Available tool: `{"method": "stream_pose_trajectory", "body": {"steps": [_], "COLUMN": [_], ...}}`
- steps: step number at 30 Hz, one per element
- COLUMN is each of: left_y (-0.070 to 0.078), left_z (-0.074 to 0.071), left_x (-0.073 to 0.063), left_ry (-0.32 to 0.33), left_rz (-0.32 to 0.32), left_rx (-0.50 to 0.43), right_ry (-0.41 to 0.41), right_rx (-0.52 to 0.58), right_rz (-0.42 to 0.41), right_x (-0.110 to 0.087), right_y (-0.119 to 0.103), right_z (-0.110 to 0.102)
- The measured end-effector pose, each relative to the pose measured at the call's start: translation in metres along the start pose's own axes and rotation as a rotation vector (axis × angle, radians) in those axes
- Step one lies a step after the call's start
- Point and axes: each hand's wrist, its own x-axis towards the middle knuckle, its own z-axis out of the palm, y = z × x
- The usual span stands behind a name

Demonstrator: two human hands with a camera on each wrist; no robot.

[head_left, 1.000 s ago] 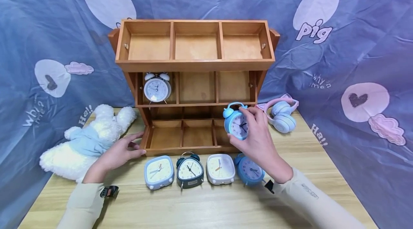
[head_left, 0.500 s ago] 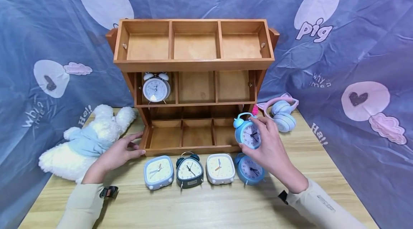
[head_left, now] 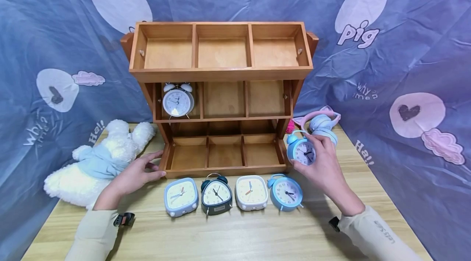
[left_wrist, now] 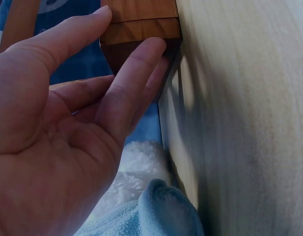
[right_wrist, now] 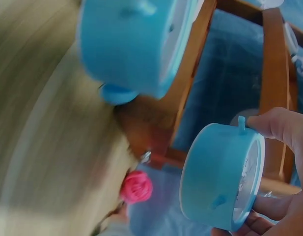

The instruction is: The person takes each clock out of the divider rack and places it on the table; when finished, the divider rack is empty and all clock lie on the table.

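Note:
My right hand pinches a light blue twin-bell alarm clock between thumb and fingers, just right of the wooden shelf unit. The right wrist view shows this clock side-on, thumb at one of its small feet. Fingertips of my left hand touch the unit's lower left corner, fingers extended. Along its front stand a blue-rimmed square clock, a dark green triangular clock, a white square clock and another blue twin-bell clock. A white twin-bell clock occupies the middle tier's left compartment.
A white plush toy in a light blue top lies left of the unit, near my left forearm. Pink and blue headphones lie behind my right hand, with a pink flower-like thing beside them. Patterned blue cloth surrounds the table.
My right hand has carried the held blue clock rightward and a little lower, away from the front of the bottom right compartment. My left hand stays at the corner.

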Motion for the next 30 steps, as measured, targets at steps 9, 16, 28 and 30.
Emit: {"method": "stream_pose_trajectory", "body": {"steps": [9, 16, 28, 30], "left_y": [-0.001, 0.0, 0.001, 0.001], "left_z": [-0.001, -0.001, -0.001, -0.001], "left_x": [0.0, -0.001, 0.0, 0.0], "left_ry": [0.005, 0.0, -0.003, -0.004], "left_rz": [0.001, -0.004, 0.003, 0.003], "left_rx": [0.006, 0.013, 0.019, 0.022], "right_ry": [-0.056, -0.187, -0.292, -0.297], "right_rx": [-0.038, -0.084, -0.114, -0.116], "right_rz": [0.058, 0.117, 0.179, 0.18], "right_x": [0.006, 0.014, 0.022, 0.023], "right_y": [0.028, 0.046, 0.057, 0.058], "right_z": [0.006, 0.014, 0.022, 0.023]}}
